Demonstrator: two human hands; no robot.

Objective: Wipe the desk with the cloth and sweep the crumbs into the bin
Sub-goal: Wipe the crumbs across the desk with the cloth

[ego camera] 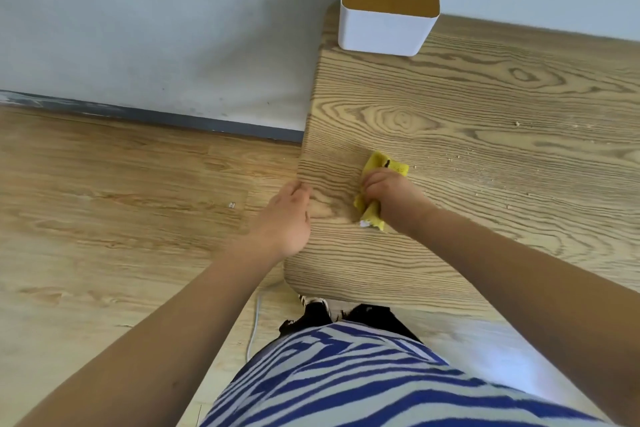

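The soft yellow cloth [375, 184] is bunched in the right hand [391, 198]; it looks light and is pressed flat on the counter [485, 107], while the left hand [287, 218] is spread at the edge.

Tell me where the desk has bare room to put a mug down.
Free: the wood between the white box at the far corner and the yellow cloth, and the near corner below the hands. Crowded: the left edge, where the left hand and right hand work. Crumbs dot the right.
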